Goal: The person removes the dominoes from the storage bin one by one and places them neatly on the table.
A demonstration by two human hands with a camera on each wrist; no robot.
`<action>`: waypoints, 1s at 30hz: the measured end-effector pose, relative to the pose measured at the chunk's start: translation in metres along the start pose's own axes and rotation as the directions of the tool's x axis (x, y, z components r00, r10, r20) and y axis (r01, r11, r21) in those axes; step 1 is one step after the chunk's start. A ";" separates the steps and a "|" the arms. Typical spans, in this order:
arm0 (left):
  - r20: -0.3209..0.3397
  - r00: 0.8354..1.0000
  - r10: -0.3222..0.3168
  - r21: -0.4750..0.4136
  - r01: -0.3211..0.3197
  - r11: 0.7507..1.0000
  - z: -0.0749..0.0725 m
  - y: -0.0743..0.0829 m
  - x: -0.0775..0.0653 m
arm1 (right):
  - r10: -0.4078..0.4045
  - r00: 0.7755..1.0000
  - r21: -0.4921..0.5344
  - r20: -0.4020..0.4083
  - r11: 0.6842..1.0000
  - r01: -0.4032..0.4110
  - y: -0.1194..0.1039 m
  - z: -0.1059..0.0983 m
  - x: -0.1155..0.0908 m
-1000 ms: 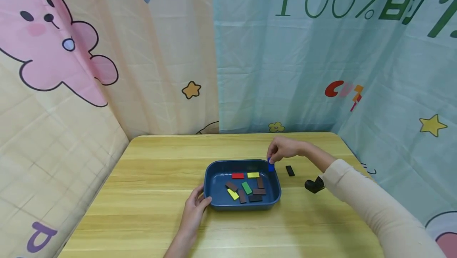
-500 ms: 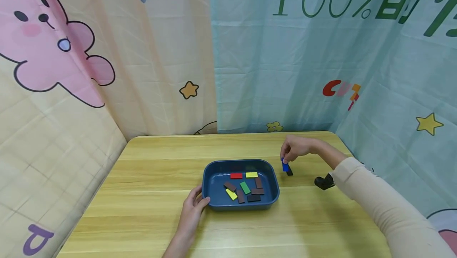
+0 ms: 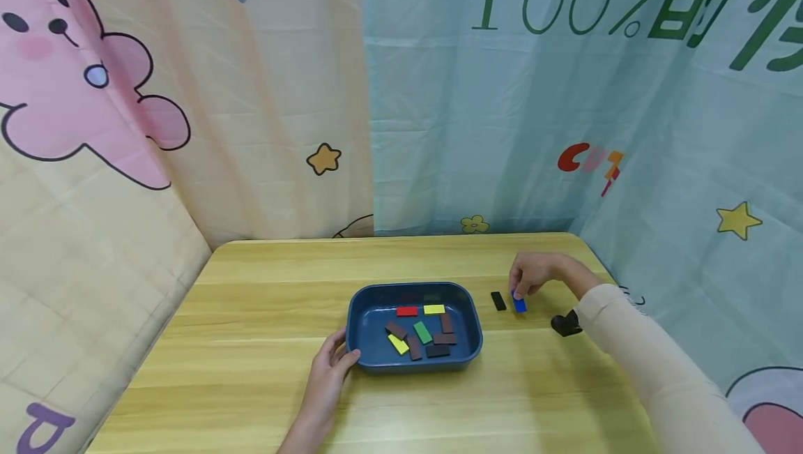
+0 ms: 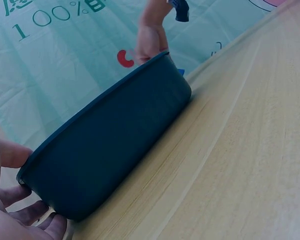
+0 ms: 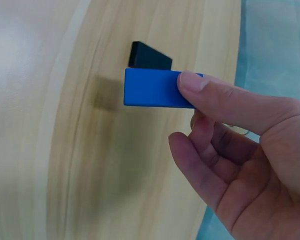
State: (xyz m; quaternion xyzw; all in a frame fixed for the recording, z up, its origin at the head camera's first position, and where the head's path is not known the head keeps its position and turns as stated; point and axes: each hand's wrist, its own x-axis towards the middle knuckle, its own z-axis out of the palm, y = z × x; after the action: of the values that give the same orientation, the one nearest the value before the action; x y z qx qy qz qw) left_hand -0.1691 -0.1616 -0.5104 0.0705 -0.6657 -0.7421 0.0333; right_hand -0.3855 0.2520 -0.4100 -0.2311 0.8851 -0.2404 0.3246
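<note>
Blue is the block (image 5: pixel 152 88) you pinch by one end between the thumb and fingers of your right hand (image 3: pixel 533 271), over the wood-grained table (image 3: pixel 251 314) to the right of the tray (image 4: pixel 105 135); whether its lower end touches the tabletop, I cannot tell. Just beside it, on the side toward the tray, a black block (image 3: pixel 498 301) lies on the table. Your left hand (image 3: pixel 326 372) grips the dark blue tray near its front left corner, thumb at the rim and fingers against the outer wall. Inside the tray you have a red block (image 3: pixel 406 312), a green block (image 3: pixel 423 333), two yellow blocks (image 3: pixel 434 309), four brown blocks (image 3: pixel 445 338) and a second black block (image 3: pixel 438 351). Your pale right sleeve (image 3: pixel 646 363) ends short of the wrist.
</note>
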 end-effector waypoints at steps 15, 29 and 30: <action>-0.008 1.000 0.001 0.024 -0.001 1.000 -0.001 0.000 0.000 | -0.061 0.992 -0.044 -0.114 0.997 0.056 0.029 0.013 0.013; -0.006 1.000 -0.002 0.034 0.002 0.999 -0.002 0.001 -0.001 | -0.093 0.962 0.028 -0.256 0.994 0.104 0.057 0.033 0.016; -0.009 1.000 -0.005 0.035 0.005 0.999 -0.002 0.001 -0.001 | -0.094 0.958 0.045 -0.270 0.993 0.111 0.058 0.034 0.016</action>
State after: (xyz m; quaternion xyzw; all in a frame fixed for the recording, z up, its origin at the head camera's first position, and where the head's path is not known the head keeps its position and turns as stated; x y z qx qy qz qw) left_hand -0.1676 -0.1639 -0.5097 0.0761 -0.6782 -0.7302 0.0332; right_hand -0.3873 0.2789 -0.4737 -0.2323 0.9001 -0.3121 0.1961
